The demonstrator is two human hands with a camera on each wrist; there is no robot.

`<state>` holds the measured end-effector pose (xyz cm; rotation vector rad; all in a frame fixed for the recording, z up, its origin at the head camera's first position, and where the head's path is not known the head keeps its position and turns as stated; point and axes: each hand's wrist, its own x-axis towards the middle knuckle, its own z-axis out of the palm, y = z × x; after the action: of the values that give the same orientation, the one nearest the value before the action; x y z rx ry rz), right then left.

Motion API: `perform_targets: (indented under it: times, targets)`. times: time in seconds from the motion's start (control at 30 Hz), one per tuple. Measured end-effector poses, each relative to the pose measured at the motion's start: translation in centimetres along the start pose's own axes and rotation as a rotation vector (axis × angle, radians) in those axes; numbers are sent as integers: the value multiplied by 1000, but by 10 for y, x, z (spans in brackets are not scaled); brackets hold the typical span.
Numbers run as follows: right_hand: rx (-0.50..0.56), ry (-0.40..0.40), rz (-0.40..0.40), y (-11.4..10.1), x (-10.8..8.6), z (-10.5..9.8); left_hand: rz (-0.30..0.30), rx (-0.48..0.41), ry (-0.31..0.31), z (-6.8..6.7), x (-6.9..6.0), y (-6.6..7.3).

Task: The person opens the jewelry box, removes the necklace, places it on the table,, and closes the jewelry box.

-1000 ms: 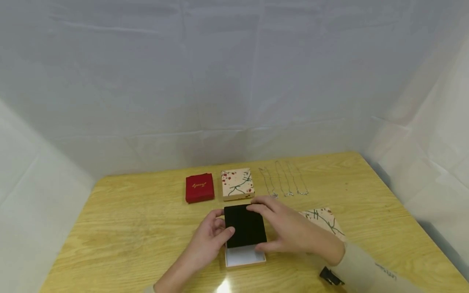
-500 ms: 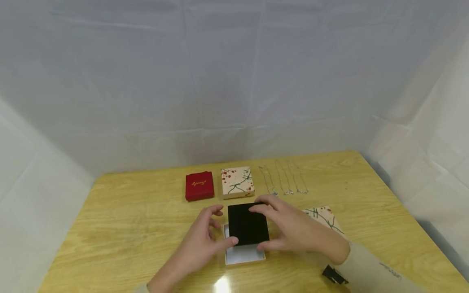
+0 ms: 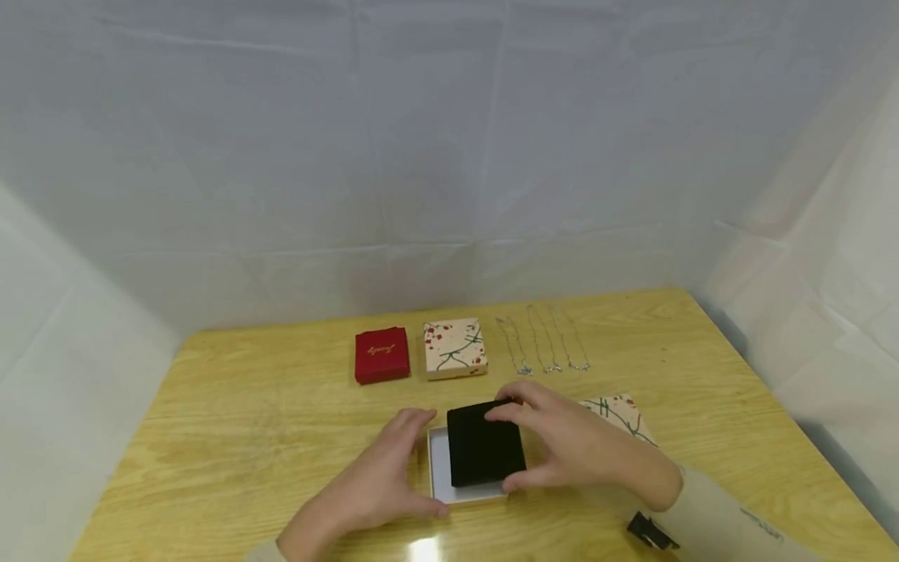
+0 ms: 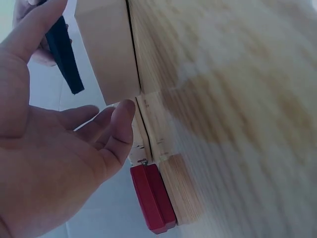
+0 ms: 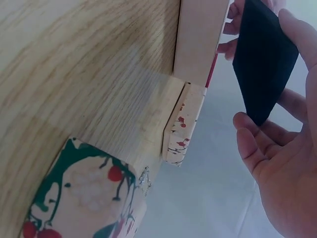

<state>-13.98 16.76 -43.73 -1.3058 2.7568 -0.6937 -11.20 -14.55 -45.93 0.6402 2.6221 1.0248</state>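
My right hand (image 3: pixel 572 437) grips a square black pad (image 3: pixel 485 445) by its far and near edges, tilted above an open box base (image 3: pixel 440 468) with a white inside. In the right wrist view the black pad (image 5: pixel 265 59) sits between thumb and fingers. My left hand (image 3: pixel 379 472) is at the left side of the box base, thumb and fingers spread apart, with nothing held. From the left wrist, the plain side wall of the box base (image 4: pixel 109 49) shows just beyond the fingers. Whether the left fingertips touch the base is hard to tell.
Behind stand a red box (image 3: pixel 382 355) with gold lettering and a floral box (image 3: pixel 455 349). Several silver necklaces (image 3: pixel 544 343) lie to their right. A floral lid (image 3: pixel 621 414) is partly behind my right forearm, near a small black object (image 3: pixel 652 532).
The black pad has shifted right and slightly nearer in my right hand, baring the left of the box base. My left hand has let go of the pad and moved down beside the base.
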Motion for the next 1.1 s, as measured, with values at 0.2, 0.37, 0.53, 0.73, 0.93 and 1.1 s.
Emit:
perform_targets:
  times: [0.2,0.37,0.53,0.73,0.93,1.1]
  targets:
    - [-31,-31,12,-2,-3,-2,20,26,-16,0,-1,-2]
    - [-35,-43,7,-1,-5,0,29,35,-24,0,-1,-2]
    - [-34,-61,-9,0,-5,1,36,39,-28,-2,-1,-2]
    - [-65,-89,2,0,-2,5,39,43,-28,-2,0,-2]
    - [-77,-97,-11,0,2,10,49,47,-25,-1,0,-2]
    - [-83,-95,-29,-1,5,13,35,41,-39,-1,1,-3]
